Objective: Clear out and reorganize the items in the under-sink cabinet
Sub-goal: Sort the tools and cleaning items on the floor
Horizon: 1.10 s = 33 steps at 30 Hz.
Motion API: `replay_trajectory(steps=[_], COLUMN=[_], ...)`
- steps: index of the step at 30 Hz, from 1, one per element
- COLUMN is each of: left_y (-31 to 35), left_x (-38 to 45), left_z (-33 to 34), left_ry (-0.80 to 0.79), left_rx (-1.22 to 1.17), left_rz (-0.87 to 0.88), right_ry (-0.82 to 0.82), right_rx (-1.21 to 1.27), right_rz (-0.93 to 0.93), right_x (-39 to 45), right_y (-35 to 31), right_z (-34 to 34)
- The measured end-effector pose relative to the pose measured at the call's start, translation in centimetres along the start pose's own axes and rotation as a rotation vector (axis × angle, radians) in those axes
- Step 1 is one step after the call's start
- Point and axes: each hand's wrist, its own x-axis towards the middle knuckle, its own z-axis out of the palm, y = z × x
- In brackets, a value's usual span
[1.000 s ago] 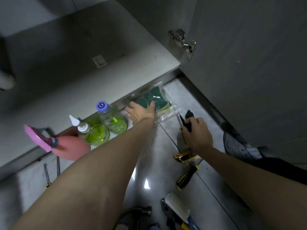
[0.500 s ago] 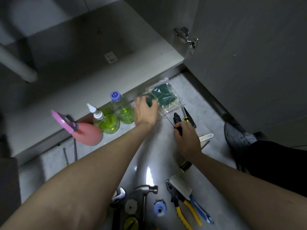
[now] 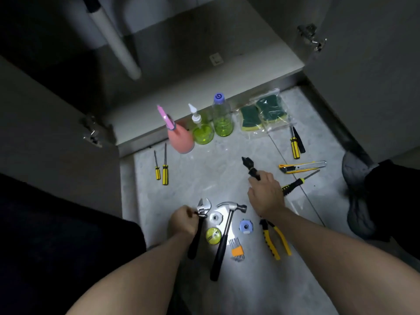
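Two hands are engaged on the floor in front of the open cabinet. Left hand (image 3: pixel 183 221) has its fingers curled around the adjustable wrench (image 3: pixel 200 220) just below the jaw head; the tool lies on the tile beside the hammer (image 3: pixel 223 237). Right hand (image 3: pixel 266 196) has its fingers wrapped around a black-handled driver (image 3: pixel 251 167), tip pointing toward the cabinet. Judged rigid, heavy at the head and smooth on its black grip, the wrench is best held near the head for balance. Polished tile floor (image 3: pixel 204 178) reflects a bright glare and looks slippery; tools could slide. Lighting is dim. Bare cabinet shelf (image 3: pixel 204 83) sits under a white drain pipe (image 3: pixel 113 37), between both open doors.
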Motion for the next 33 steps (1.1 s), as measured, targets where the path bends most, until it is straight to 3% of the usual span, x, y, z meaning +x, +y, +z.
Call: replay_trajectory(steps=[4, 8, 13, 16, 20, 23, 28, 33], left_y=[-2.4, -4.3, -5.9, -6.3, -5.8, -6.5, -6.4, -4.3], left_x=[-2.5, -3.2, -3.2, -1.0, 1.4, 1.5, 1.5, 0.3], left_z=[1.4, 2.9, 3.5, 3.0, 2.7, 3.5, 3.8, 4.7], left_ry=[-0.108, -0.134, 0.179, 0.282, 0.141, 0.134, 0.042, -0.02], left_rx=[-0.034, -0.073, -0.084, 0.026, -0.084, -0.081, -0.189, -0.198], left_rz=[-0.084, 0.054, 0.103, 0.243, 0.063, 0.15, 0.112, 0.178], right_ry=[-0.016, -0.173, -0.173, -0.175, -0.288, -0.337, -0.358, -0.323], right_rx=[-0.014, 0.058, -0.018, -0.075, -0.145, -0.217, 0.137, 0.228], right_rz=[-0.026, -0.093, -0.327, -0.457, -0.29, -0.16, 0.136, 0.203], right_x=[-2.9, -5.5, -7.6, -7.5, -6.5, -6.2, -5.3, -5.7], right_y=[-1.2, -2.2, -3.0, -3.4, -5.9, -7.7, -7.1, -4.7], right_z=[-0.4, 0.2, 1.7, 2.5, 4.0, 5.1, 5.4, 3.6])
